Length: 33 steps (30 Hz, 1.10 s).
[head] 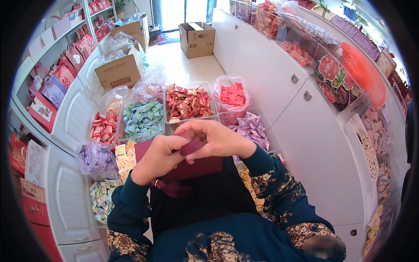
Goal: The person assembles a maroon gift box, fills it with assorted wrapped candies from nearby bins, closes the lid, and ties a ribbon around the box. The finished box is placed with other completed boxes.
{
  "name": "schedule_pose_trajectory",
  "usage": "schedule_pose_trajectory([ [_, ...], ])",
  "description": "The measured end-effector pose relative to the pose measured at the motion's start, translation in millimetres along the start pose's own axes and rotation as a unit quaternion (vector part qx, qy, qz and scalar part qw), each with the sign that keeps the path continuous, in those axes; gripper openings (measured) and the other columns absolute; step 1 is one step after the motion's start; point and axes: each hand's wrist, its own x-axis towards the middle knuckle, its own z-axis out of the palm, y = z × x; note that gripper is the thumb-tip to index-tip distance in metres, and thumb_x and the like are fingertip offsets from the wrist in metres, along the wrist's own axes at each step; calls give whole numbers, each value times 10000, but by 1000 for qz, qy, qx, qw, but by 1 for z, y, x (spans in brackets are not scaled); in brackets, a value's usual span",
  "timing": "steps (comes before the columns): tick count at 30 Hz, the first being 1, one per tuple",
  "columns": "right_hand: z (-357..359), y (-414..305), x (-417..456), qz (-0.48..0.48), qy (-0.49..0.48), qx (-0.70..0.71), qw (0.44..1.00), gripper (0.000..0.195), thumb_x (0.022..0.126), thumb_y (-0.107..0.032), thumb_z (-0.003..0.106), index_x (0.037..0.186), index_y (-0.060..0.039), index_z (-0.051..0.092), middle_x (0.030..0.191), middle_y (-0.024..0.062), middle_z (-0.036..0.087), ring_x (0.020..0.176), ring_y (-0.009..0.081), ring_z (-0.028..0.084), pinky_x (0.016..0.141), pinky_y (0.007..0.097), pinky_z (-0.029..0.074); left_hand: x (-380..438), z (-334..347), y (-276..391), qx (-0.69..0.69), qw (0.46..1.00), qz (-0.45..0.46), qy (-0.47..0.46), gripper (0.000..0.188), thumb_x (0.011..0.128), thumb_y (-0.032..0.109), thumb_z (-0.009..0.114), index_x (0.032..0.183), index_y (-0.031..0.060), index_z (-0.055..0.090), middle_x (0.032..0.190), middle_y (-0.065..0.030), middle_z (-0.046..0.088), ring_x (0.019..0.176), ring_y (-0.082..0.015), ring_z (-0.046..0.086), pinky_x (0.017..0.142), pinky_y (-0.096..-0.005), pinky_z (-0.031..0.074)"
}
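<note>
On the lap lies a dark maroon box or bag point(203, 167), its exact kind unclear. Above it, both hands meet at a small rounded maroon flap point(191, 148). My left hand point(160, 157) pinches its left side, while the thumb and fingers of my right hand point(212, 139) hold the right side. Whether the flap belongs to the maroon piece below cannot be told. A maroon ribbon or cloth with a gold-coloured ring point(173, 189) hangs by my left wrist. Just beyond the hands stands a clear bin of red-and-gold wrapped candies point(188, 102).
Around the lap are green packets point(144, 118), red packets point(104, 127), purple packets point(252, 128) and a plastic bag of pink-red packets point(232, 95). White cabinets point(314, 157) flank the right side. Cardboard boxes point(119, 71) stand ahead; gift bags point(65, 73) fill the left shelves.
</note>
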Motion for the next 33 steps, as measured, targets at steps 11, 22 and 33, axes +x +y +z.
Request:
schedule_pose_trajectory([
  [11, 36, -27, -65, -49, 86, -282, 954, 83, 822, -137, 720, 860, -71, 689, 790, 104, 645, 749, 311, 653, 668, 382, 521, -17, 12, -18, -231, 970, 26, 74, 78, 845, -68, 672, 873, 0, 698, 1070, -146, 702, 712, -129, 660, 658, -255, 552],
  [22, 19, 13, -19, -44, 160, -306, 937, 162, 902, -124, 626, 1034, -39, 665, 899, 154, 671, 829, 351, 653, 713, 369, 516, -3, 42, -26, 247, 864, 323, 298, 222, 641, -86, 713, 823, 15, 636, 1041, -137, 673, 901, -284, 673, 742, -335, 555],
  [33, 12, 11, -7, -97, 199, -458, 861, 181, 770, -75, 629, 945, -63, 674, 882, 99, 676, 820, 288, 661, 703, 377, 534, -1, 57, -38, 150, 857, 253, 423, 179, 783, -65, 708, 923, 38, 666, 915, -119, 681, 827, -263, 680, 741, -320, 541],
])
